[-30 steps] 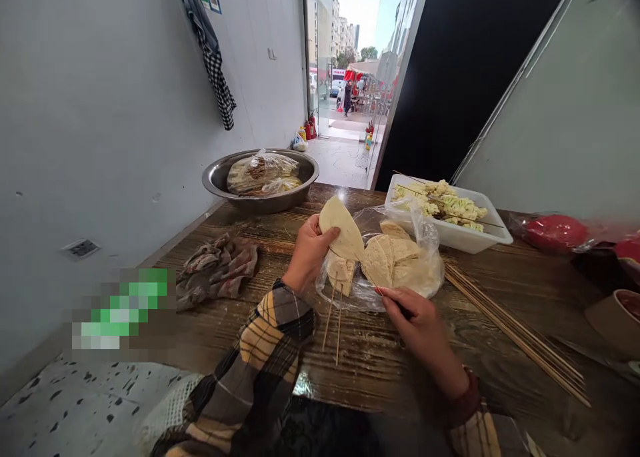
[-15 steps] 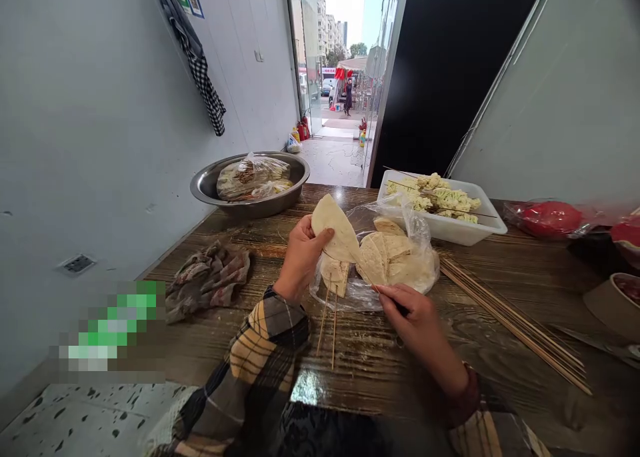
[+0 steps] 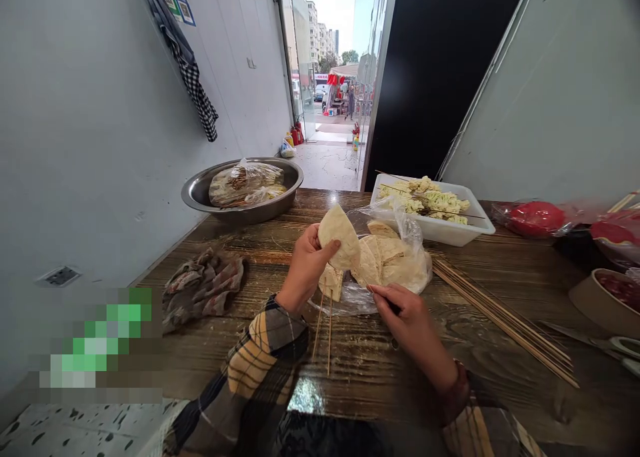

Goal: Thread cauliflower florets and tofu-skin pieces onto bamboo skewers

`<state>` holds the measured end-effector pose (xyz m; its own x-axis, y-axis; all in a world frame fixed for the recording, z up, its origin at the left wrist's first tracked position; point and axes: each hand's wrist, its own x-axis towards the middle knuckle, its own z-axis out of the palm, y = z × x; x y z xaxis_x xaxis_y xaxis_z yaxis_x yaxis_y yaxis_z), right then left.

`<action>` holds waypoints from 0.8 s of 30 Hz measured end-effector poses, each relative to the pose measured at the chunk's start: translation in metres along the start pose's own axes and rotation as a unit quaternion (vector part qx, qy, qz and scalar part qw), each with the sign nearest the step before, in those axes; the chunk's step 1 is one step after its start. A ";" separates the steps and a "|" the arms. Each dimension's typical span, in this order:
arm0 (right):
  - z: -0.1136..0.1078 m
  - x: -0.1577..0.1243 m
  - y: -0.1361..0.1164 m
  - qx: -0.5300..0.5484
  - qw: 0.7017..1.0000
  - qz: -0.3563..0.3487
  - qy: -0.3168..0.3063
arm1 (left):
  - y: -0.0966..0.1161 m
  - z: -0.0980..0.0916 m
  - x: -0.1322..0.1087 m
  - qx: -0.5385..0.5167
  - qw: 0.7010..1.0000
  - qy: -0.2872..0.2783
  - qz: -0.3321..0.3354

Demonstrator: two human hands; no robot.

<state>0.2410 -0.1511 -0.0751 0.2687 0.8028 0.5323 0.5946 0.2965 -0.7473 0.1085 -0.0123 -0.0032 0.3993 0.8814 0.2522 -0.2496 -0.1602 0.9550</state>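
My left hand (image 3: pixel 306 265) pinches a pale wedge of flatbread (image 3: pixel 340 238) between thumb and fingers, held raised over the table. My right hand (image 3: pixel 407 317) is closed on a thin wooden skewer, whose tip side points up toward the lower edge of that wedge; whether it pierces the bread I cannot tell. Behind and beneath lies a clear plastic bag (image 3: pixel 413 227) with stacked flatbread wedges (image 3: pixel 395 260). Two skewers (image 3: pixel 329 337) with folded flatbread (image 3: pixel 331 284) on their far ends rest below my left hand.
A bundle of bare skewers (image 3: pixel 505 320) lies at right, near scissors (image 3: pixel 590 340) and a paper tub (image 3: pixel 595 300). Farther back are a white tray (image 3: pixel 450 234) of skewered cauliflower and a steel basin (image 3: pixel 240 214) holding bagged skewers. A crumpled cloth (image 3: pixel 203 287) lies left.
The flatbread wedge in my left hand has turned more upright. My right hand keeps its pinch on the skewer. The whole view has shifted slightly.
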 end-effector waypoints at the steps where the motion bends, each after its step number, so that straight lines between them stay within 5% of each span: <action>1: 0.000 0.000 0.000 0.000 1.000 0.001 0.004 | -0.001 0.001 0.000 -0.002 1.000 -0.005 -0.005; 8: -0.002 0.000 -0.005 0.002 1.000 -0.007 0.016 | -0.007 -0.002 0.000 0.024 0.999 0.030 -0.010; 15: -0.005 -0.001 -0.008 0.002 1.000 -0.025 0.014 | -0.007 -0.004 0.000 -0.107 0.987 -0.005 -0.120; 24: -0.004 -0.001 -0.008 0.017 0.999 -0.041 0.010 | -0.011 -0.007 0.001 -0.177 0.970 -0.012 -0.164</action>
<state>0.2392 -0.1566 -0.0680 0.2352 0.7656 0.5988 0.5892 0.3776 -0.7143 0.1055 -0.0069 -0.0147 0.5283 0.8477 -0.0477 -0.3914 0.2930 0.8723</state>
